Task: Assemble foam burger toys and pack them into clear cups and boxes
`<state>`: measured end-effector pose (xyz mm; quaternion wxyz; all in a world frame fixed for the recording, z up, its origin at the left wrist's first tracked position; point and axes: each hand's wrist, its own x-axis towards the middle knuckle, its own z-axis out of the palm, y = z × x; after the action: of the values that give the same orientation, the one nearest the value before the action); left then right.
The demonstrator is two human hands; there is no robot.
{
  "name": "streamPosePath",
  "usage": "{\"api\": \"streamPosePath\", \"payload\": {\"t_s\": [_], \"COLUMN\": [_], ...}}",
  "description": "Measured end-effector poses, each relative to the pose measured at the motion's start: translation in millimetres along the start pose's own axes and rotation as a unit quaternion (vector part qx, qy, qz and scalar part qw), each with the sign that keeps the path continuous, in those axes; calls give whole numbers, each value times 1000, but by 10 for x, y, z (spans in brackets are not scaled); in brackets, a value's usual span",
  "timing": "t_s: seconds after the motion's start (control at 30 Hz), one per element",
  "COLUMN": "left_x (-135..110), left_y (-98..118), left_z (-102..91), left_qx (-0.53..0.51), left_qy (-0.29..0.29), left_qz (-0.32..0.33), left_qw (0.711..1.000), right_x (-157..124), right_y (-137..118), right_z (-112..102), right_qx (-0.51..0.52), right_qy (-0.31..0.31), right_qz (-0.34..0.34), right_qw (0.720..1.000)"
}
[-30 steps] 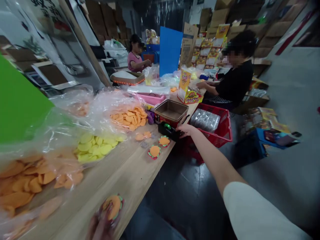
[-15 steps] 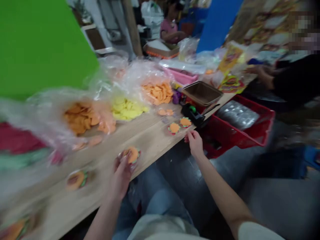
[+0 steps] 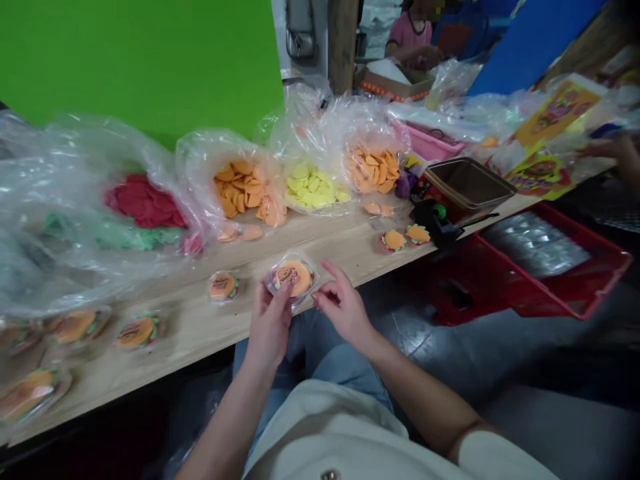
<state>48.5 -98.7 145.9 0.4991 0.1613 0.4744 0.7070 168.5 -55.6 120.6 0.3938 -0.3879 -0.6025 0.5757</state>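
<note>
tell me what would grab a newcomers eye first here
A bright green panel fills the upper left, behind a row of clear plastic bags of red, green, orange and yellow pieces. At the table's front edge, the left hand and right hand meet at a wrapped burger-shaped piece. A red basket stands at right.

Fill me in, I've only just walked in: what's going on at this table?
A seated person's left hand has its fingers on a clear-wrapped burger-shaped piece at the edge of a wooden table, with the right hand beside it. More wrapped pieces lie along the table, with plastic bags of orange and yellow discs behind them. Another person sits farther off.
</note>
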Motion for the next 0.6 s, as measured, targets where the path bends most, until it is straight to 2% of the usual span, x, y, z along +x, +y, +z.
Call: {"api": "streamPosePath", "payload": {"t_s": [0.2,0.27,0.33,0.37,0.4,0.47,0.53,0.6], "left_x": [-75,-64,-51,-49,-52,-73,-110,-154], "left_y": [72,121,176,201,220,239,242,256], "left_z": [-97,-163,-243,-281,-314,-363,-394,-426], "left_qx": [4,-8,-6,5,18,45,61,67], "left_qy": [-11,11,35,44,51,63,76,83], "left_qz": [11,19,38,49,60,84,109,128], "left_qw": [1000,1000,999,998,997,993,989,986], "right_x": [-59,-118,-193,-227,-254,-273,-244,-189], "right_y": [20,47,51,40,20,-35,-90,-126], "right_z": [192,173,152,160,188,303,461,601], "right_qx": [89,41,-56,-100,-127,-115,-48,24], "right_qy": [-24,37,124,141,131,65,10,-6], "right_qz": [70,65,20,-3,-18,-4,58,113], "right_qw": [993,996,990,985,983,991,997,993]}}
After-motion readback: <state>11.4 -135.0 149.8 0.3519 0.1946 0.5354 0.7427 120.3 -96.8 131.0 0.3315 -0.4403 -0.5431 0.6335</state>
